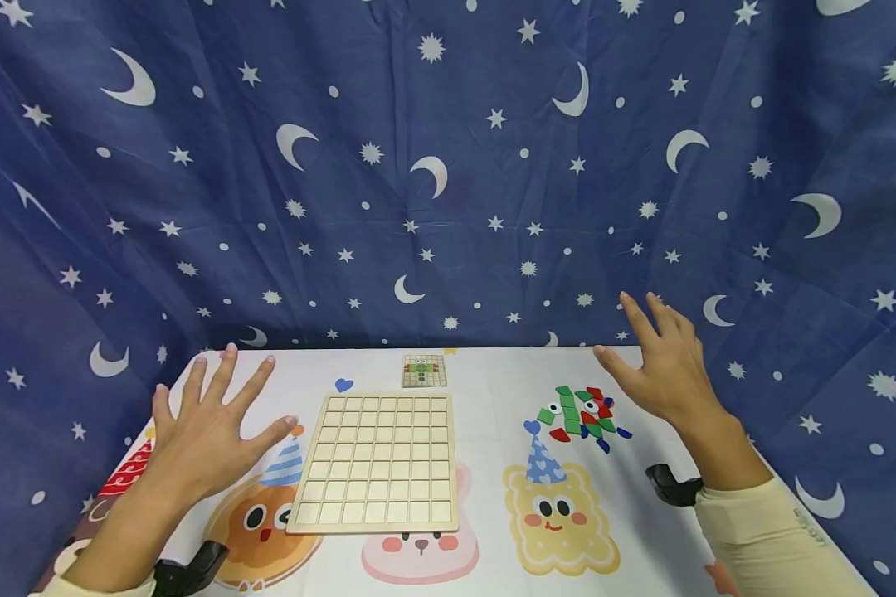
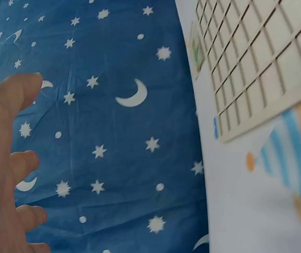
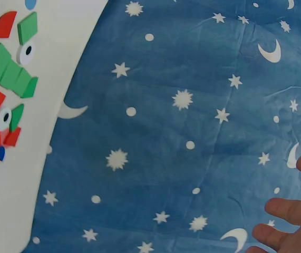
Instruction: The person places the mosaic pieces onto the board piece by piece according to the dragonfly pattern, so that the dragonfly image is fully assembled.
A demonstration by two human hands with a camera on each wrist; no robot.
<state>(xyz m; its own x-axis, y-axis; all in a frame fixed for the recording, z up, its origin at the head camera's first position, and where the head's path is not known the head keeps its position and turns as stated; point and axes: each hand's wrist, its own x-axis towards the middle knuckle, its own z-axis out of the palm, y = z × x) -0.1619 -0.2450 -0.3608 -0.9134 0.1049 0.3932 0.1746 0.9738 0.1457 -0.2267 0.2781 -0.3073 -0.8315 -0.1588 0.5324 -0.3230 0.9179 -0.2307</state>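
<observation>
My left hand [image 1: 207, 438] hovers left of a wooden grid board [image 1: 377, 464], its fingers spread and holding nothing. The board lies flat, its square cells bare. Over the right side of the table my right hand [image 1: 668, 369] is raised with fingers apart, also holding nothing. Below and left of it lies a loose cluster of flat pieces [image 1: 572, 410] in green, red and blue, with round white eye pieces [image 3: 3, 119] among them. Behind the board sits a small pattern card [image 1: 424, 371] with a green and red figure on a grid.
The white tablecloth [image 1: 493, 489] carries printed cartoon figures, among them a yellow biscuit face [image 1: 560, 522] and an orange face in a party hat. A blue curtain [image 1: 448, 207] with moons and stars hangs behind the table and at both sides. Each wrist wears a black strap.
</observation>
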